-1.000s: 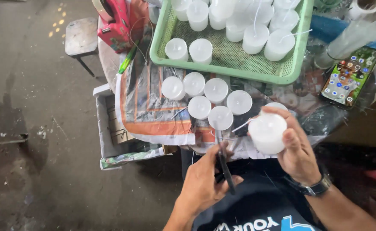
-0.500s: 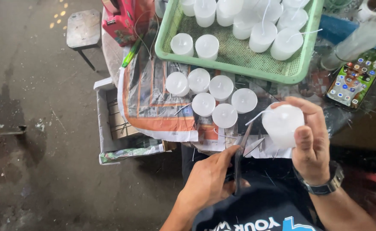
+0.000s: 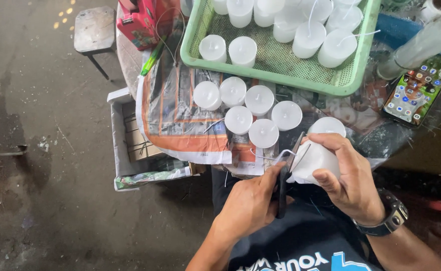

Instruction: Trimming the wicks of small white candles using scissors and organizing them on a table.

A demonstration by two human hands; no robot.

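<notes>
Held candle: a white candle (image 3: 315,156) lies tilted inside the right hand (image 3: 348,178), its wick end turned toward the left hand.
Right hand: fingers wrapped over the candle's side, clamped on it; a dark watch (image 3: 387,216) sits on the wrist behind.
Left hand: the left hand (image 3: 250,203) is curled around the dark handles of a pair of scissors (image 3: 284,183), just beside the right hand.
Scissors: blades point up and away from the left hand, slightly apart, touching the white wick (image 3: 279,156) at the candle's end.
Loose candles: six white candles (image 3: 245,108) stand on newspaper just beyond both hands.
Tray: a green tray (image 3: 275,68) with more candles lies farther out.
Phone: a phone (image 3: 417,90) lies well beyond the right hand, to its outer side.
</notes>
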